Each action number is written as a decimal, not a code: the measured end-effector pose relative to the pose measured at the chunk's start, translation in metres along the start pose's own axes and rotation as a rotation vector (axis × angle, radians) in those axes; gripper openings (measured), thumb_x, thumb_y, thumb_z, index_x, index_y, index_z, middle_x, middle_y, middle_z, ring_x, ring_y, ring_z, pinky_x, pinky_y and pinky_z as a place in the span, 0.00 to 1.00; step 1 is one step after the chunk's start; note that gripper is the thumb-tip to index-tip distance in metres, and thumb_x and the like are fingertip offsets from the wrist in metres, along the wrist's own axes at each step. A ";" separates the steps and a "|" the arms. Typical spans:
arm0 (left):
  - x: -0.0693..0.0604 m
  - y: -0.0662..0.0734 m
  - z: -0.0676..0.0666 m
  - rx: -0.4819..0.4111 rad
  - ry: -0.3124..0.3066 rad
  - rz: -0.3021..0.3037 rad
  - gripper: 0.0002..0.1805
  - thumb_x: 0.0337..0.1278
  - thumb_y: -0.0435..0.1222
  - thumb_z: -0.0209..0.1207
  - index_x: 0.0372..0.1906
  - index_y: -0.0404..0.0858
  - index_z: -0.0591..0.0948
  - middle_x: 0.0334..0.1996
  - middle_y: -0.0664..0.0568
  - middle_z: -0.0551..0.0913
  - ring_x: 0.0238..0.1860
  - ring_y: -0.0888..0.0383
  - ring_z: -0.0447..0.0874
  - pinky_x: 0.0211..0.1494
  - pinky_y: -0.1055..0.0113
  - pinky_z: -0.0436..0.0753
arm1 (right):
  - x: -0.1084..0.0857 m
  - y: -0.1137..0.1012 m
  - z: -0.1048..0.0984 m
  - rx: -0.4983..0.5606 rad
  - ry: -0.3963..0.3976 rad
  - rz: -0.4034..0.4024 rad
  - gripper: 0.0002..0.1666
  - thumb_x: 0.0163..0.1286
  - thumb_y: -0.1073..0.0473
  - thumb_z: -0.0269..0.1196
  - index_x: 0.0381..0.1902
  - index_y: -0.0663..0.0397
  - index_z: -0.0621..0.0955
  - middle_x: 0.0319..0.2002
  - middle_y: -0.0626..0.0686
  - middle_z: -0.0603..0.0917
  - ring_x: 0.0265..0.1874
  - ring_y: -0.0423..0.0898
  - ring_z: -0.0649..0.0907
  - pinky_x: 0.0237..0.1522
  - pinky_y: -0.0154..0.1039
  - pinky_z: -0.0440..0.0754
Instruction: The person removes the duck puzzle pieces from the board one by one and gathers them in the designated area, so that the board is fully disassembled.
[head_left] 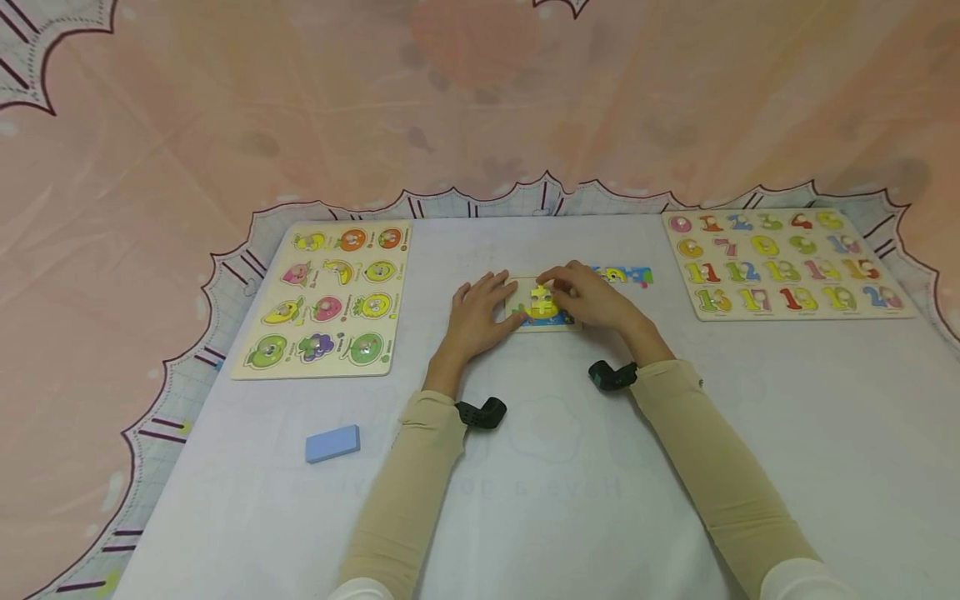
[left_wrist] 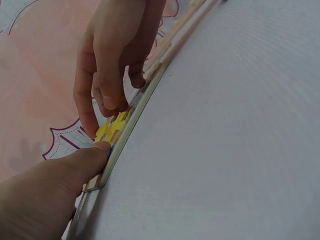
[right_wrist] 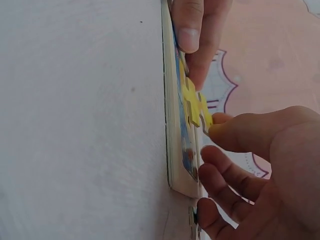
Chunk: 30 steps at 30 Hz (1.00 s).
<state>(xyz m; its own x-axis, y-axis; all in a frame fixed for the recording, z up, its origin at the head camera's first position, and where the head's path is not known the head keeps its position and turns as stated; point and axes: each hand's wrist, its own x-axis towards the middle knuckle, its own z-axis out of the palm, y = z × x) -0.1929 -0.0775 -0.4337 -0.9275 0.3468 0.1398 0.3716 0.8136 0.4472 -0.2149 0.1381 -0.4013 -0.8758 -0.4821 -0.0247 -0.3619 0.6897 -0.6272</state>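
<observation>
the left hand (head_left: pixel 480 321) lies by the left side of a small puzzle board (head_left: pixel 547 328), its fingers long and mostly straight, spread a little, the thumb stretched out to press down near the board's near left corner. it grips nothing that i can see; it just rests there on the board. the right hand (head_left: pixel 591 298) comes in from the other side, and its thumb and index finger meet on the edge of a yellow jigsaw piece (right_wrist: pixel 204 111), with hardly any gap between them. the other fingers bend loosely beside the board and have hold of nothing. that piece is over the middle of the board, right against more yellow pieces (head_left: pixel 543 307); whether it sits fully down, i can't tell. just beyond the right hand lie some colourful pieces (head_left: pixel 639 275), partly hidden by it. a fruit board (head_left: pixel 311 374) is off to the left with a blue block (head_left: pixel 332 444) nearer the person, and a number board (head_left: pixel 802 317) is over on the right, all on the white tabletop (head_left: pixel 555 517).
</observation>
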 end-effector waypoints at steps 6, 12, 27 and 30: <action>0.000 0.000 0.000 0.000 -0.010 -0.004 0.32 0.59 0.53 0.57 0.67 0.46 0.70 0.71 0.53 0.63 0.74 0.53 0.54 0.74 0.48 0.49 | 0.000 0.001 0.001 0.098 0.043 0.004 0.15 0.70 0.60 0.54 0.54 0.54 0.76 0.47 0.57 0.76 0.43 0.51 0.76 0.47 0.45 0.76; 0.000 0.000 0.001 0.001 -0.008 -0.002 0.32 0.59 0.53 0.57 0.67 0.46 0.70 0.71 0.53 0.63 0.74 0.53 0.54 0.74 0.48 0.49 | 0.002 0.000 0.001 0.198 0.071 -0.010 0.08 0.69 0.59 0.57 0.44 0.53 0.75 0.44 0.54 0.81 0.42 0.49 0.80 0.46 0.43 0.78; 0.001 -0.001 0.000 0.001 -0.004 -0.001 0.32 0.59 0.52 0.57 0.67 0.46 0.70 0.71 0.53 0.63 0.74 0.54 0.54 0.74 0.48 0.50 | -0.002 0.002 -0.006 0.198 0.081 -0.021 0.09 0.68 0.61 0.57 0.44 0.59 0.75 0.42 0.55 0.80 0.41 0.49 0.79 0.45 0.41 0.77; 0.001 -0.001 0.000 0.003 -0.002 -0.001 0.32 0.59 0.52 0.57 0.67 0.46 0.70 0.71 0.53 0.63 0.74 0.54 0.54 0.74 0.48 0.50 | -0.003 0.004 -0.009 0.189 0.076 -0.006 0.09 0.68 0.61 0.56 0.44 0.58 0.75 0.41 0.55 0.80 0.40 0.49 0.78 0.43 0.40 0.76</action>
<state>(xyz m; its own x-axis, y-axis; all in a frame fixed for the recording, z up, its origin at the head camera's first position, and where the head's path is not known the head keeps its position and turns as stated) -0.1941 -0.0782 -0.4346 -0.9278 0.3470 0.1373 0.3708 0.8152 0.4450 -0.2160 0.1469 -0.3966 -0.8979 -0.4389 0.0338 -0.3071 0.5694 -0.7625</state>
